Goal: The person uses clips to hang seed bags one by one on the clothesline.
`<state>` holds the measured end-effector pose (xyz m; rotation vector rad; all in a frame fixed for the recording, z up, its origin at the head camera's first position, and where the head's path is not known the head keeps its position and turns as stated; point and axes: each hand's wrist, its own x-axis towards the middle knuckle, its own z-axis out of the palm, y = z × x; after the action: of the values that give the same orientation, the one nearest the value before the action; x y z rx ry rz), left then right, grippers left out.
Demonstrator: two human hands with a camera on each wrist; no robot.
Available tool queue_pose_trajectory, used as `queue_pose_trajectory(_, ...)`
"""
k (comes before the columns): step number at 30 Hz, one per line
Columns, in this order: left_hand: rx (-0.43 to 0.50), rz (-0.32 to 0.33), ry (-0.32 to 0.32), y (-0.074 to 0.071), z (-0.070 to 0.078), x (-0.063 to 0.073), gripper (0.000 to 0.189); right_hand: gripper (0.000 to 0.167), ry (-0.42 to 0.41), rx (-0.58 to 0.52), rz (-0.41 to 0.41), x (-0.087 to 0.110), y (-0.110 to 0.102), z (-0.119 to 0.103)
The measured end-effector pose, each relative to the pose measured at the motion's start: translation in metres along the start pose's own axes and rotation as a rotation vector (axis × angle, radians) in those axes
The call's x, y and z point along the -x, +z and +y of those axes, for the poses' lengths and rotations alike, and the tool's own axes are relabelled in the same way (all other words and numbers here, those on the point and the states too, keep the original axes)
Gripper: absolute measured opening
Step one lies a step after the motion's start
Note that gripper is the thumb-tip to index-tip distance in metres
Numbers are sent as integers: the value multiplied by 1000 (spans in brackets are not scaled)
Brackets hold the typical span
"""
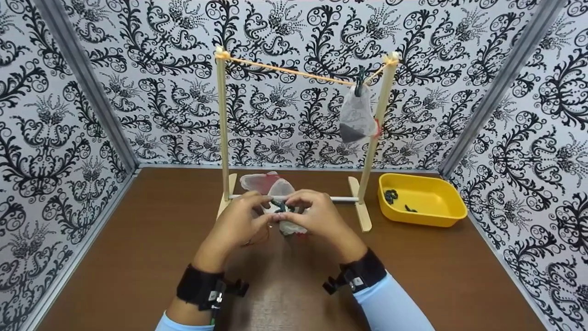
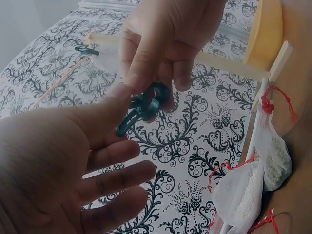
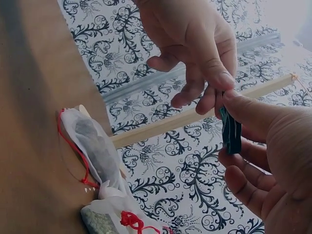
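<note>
A dark green clothes peg [image 2: 147,101] is held between both hands above the table, in front of a wooden stand. My left hand [image 1: 236,218] pinches one end of the peg between thumb and index finger, its other fingers spread. From the other side, my right hand [image 1: 320,214] grips the peg [image 3: 232,130] with thumb and fingertips. Below the hands lie several white mesh bags with red drawstrings: one bag [image 2: 241,192] holds white grains, another bag [image 2: 277,161] greenish bits, and a third bag [image 3: 92,144] something dark. In the head view the hands partly hide them.
The wooden stand [image 1: 223,124] carries an orange string [image 1: 289,70] between its posts. Near the right post, a peg [image 1: 359,83] clips a mesh bag [image 1: 356,112] with dark contents to the string. To the right, a yellow tub [image 1: 422,218] contains several dark pegs. Patterned walls enclose the table.
</note>
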<state>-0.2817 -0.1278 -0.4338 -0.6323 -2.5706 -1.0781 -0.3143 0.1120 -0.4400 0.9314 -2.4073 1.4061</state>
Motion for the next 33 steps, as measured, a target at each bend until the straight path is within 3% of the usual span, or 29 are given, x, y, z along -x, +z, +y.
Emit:
queue_pose_trajectory(3, 16, 52, 32, -1, 0, 0, 36, 38, 14, 7, -68, 0, -7, 6)
queue_pose_trajectory(7, 17, 126, 43, -4, -3, 0, 36, 44, 87, 91, -231, 3, -20, 22)
queue_pose_trajectory(11, -70, 161, 30, -6, -8, 1, 35, 49, 149, 242, -418, 10, -23, 45)
queue_pose_trajectory(14, -146, 187, 28, -5, -13, 2, 33, 49, 154, 348, -497, 13, -19, 58)
queue_pose_trajectory(19, -202, 230, 25, -5, -19, 2, 28, 29, 163, 455, -499, 16, -13, 66)
queue_pose_trajectory(25, -262, 281, 49, -7, -24, 5, 15, 8, 68, 517, -457, 15, -9, 68)
queue_pose_trajectory(30, -307, 314, 68, -8, -25, 4, 6, 7, -71, 524, -394, 12, -12, 69)
queue_pose_trajectory(33, -323, 326, 58, -9, -24, 3, 5, 8, -86, 512, -353, 10, -15, 67)
